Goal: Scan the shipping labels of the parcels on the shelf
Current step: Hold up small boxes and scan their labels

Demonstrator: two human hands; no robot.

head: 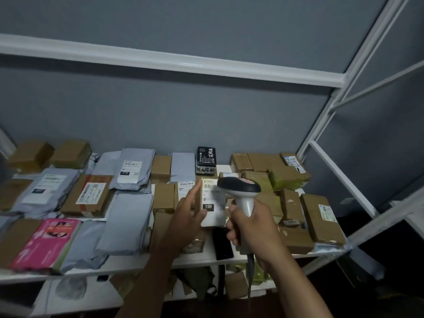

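Head view is looking down on a white metal shelf point(195, 258) crowded with parcels, and the right hand point(250, 228) is wrapping its fingers firmly round the grip of a white handheld barcode scanner with a black head point(239, 191), cable trailing below. The scanner's head is hanging just over a small brown cardboard box with a white shipping label point(212, 203), which is sitting mid-shelf among other cartons. The left hand point(187, 216) is reaching in beside that box with fingers mostly straight, forefinger extended along the label's left edge and thumb near its lower edge; it is gripping nothing that I can see.

That box is looking light and stiff, easy to steady by its side walls while keeping the label uncovered. The grey plastic mailer bags point(128, 223) to the left are looking soft and slick, so their labels would likely need flattening.

Writing now: the label under the scanner is showing a black tag reading "15H". A grey plastic mailer bag with a white label at the back point(132, 168) is showing what reads like "010". A black printed carton point(206, 159) is carrying Chinese characters, too small to read surely. A pink printed packet point(46, 242) is lying front left, print blurred.
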